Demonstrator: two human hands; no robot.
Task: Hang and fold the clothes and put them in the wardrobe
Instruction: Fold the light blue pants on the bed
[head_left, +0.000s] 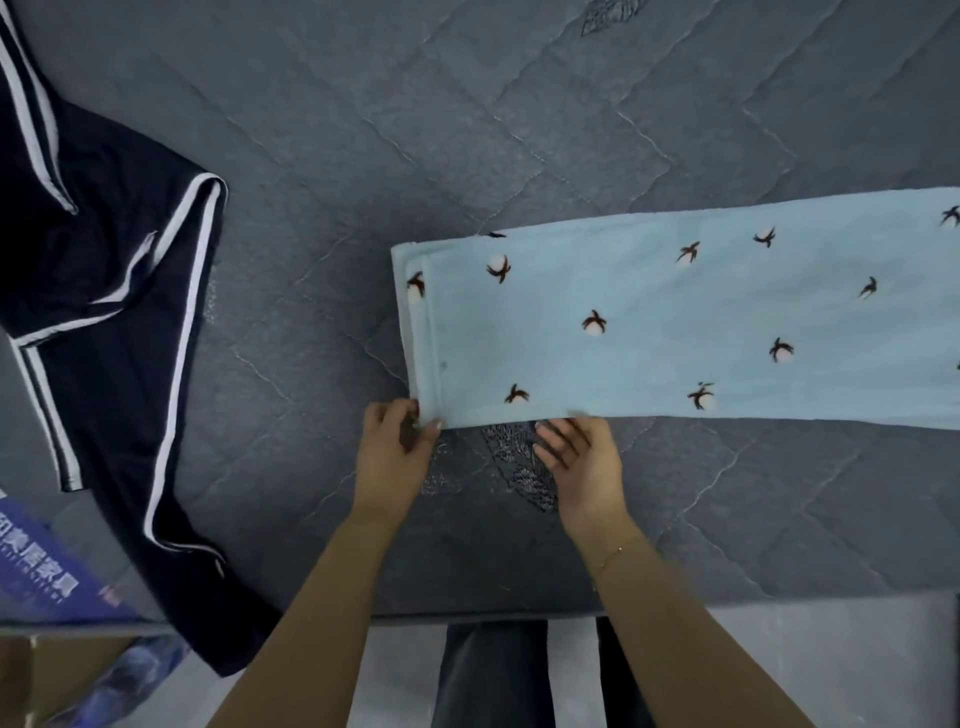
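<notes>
- Pale-blue fleece meets my left hand (396, 442) at its near left corner: thumb and fingers pinch the hem there, a narrow grip on the cloth, presumably to keep the stacked layers lined up.
- My right hand (581, 464) lies just beside it along the same near edge, fingers fairly straight and loosely spread, their tips touching or slipping under the fabric; I cannot tell which, but it holds nothing firmly, a wide and relaxed grip.
- Both hands sit on the near edge because, I judge, that is the side to lift for the next fold, or to square up before one.
- What they work on is the blue garment (675, 322), printed with small dark sprigs on white tufts. It lies flat in a long band on the bed (415, 130), already doubled, with several layers showing at its left end; its right end runs out of view.
- Well apart to the left, dark navy trousers (104, 291) with white side stripes lie rumpled and unfolded, one leg trailing over the bed's near edge; they look like the next job.
- At the lower left corner a printed box (41, 577) sits partly in view.
- No wardrobe shows, so the putting away is yet to come.
</notes>
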